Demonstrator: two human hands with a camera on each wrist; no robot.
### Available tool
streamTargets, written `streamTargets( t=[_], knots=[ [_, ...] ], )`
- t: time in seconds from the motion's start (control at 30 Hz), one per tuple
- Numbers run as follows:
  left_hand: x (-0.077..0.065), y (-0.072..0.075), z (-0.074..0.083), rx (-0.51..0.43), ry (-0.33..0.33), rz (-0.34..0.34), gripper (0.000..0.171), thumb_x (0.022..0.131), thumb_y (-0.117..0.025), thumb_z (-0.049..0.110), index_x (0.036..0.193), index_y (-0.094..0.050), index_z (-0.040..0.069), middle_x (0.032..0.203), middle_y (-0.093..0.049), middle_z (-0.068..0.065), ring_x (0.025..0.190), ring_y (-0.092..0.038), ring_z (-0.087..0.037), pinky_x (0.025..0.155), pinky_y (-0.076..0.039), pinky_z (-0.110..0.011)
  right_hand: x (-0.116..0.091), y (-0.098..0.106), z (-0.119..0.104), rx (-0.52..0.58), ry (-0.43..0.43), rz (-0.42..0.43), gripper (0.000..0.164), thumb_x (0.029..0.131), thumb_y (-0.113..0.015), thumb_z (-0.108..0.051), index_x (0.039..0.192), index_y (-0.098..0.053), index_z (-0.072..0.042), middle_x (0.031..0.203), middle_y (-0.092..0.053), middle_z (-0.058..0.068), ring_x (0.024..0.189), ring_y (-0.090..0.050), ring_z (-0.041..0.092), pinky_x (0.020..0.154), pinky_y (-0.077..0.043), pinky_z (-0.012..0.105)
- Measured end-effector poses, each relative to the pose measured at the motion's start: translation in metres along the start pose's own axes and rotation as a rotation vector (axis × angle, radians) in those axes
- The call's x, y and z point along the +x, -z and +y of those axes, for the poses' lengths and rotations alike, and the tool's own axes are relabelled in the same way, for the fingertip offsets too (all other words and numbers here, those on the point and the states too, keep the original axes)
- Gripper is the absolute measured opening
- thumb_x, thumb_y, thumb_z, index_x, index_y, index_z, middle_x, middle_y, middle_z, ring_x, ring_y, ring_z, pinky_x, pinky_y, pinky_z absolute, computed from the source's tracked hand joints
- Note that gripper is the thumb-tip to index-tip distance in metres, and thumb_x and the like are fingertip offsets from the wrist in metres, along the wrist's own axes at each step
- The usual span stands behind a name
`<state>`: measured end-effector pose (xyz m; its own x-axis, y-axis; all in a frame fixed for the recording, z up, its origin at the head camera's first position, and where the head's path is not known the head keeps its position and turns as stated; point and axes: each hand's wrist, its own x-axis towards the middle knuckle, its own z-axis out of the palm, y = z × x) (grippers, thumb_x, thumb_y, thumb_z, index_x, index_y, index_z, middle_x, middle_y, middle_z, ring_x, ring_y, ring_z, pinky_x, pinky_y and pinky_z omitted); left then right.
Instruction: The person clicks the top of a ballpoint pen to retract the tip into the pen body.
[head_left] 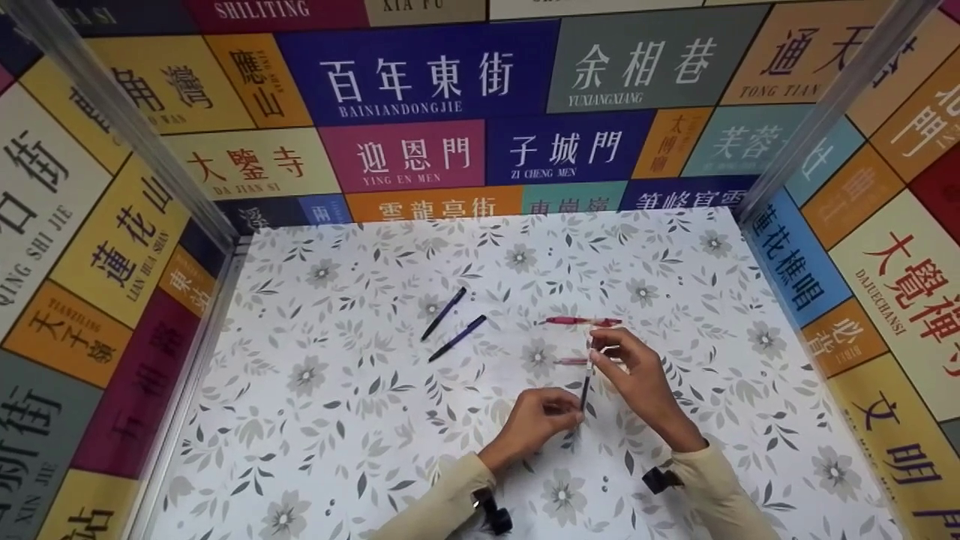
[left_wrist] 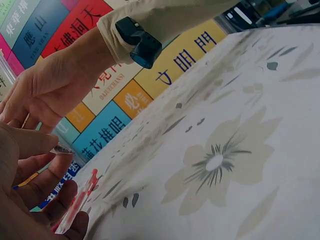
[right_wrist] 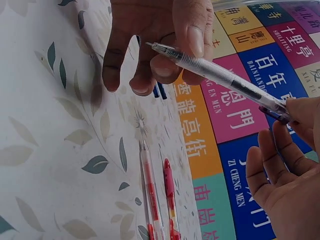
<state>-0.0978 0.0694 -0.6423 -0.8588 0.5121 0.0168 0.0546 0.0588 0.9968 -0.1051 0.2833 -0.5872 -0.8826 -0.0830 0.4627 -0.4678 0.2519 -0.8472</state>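
Note:
Both hands hold a clear-barrelled pen with a dark refill above the table. My left hand pinches it near its writing tip; in the right wrist view the thumb lies on the grip of the pen and the bare point sticks out. The right hand grips the opposite end, by the clip, between thumb and finger. Past the hands lie a red pen and a clear pen with red ink, partly hidden behind the held pen and right hand.
Two dark blue pens lie side by side, slanted, left of the hands. A floral white cloth covers the table. Panels with printed Chinese place names rise around the back and both sides.

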Motion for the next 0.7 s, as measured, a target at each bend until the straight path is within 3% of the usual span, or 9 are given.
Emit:
streamTargets(
  t=[0.13, 0.37, 0.7],
  knots=[
    [0.001, -0.003, 0.004, -0.043, 0.022, -0.02, 0.014, 0.094, -0.085, 0.008, 0.107, -0.084, 0.003, 0.099, -0.082, -0.003, 0.09, -0.075, -0.007, 0.084, -0.06, -0.024, -0.002, 0.004, -0.001, -0.017, -0.013, -0.007, 0.045, 0.099, -0.072, 0.014, 0.139, -0.071, -0.005, 0.127, -0.071, 0.015, 0.105, -0.069, 0.023, 0.092, -0.057, 0.026],
    [0.007, -0.006, 0.008, -0.079, 0.049, -0.053, 0.014, 0.094, -0.085, 0.008, 0.107, -0.084, 0.002, 0.096, -0.081, 0.01, 0.092, -0.076, -0.006, 0.088, -0.061, -0.027, -0.004, 0.01, -0.001, -0.038, 0.002, -0.034, 0.05, 0.097, -0.073, 0.015, 0.144, -0.068, -0.004, 0.124, -0.07, 0.014, 0.106, -0.068, 0.025, 0.092, -0.056, 0.026],
    [0.01, -0.011, 0.007, -0.114, 0.032, -0.087, 0.016, 0.094, -0.085, 0.006, 0.108, -0.084, -0.001, 0.098, -0.082, -0.001, 0.091, -0.073, -0.005, 0.089, -0.061, -0.028, -0.009, 0.015, 0.001, -0.011, -0.021, -0.046, 0.053, 0.097, -0.072, 0.017, 0.146, -0.066, -0.001, 0.128, -0.068, 0.014, 0.11, -0.068, 0.03, 0.093, -0.056, 0.024]
  ],
)
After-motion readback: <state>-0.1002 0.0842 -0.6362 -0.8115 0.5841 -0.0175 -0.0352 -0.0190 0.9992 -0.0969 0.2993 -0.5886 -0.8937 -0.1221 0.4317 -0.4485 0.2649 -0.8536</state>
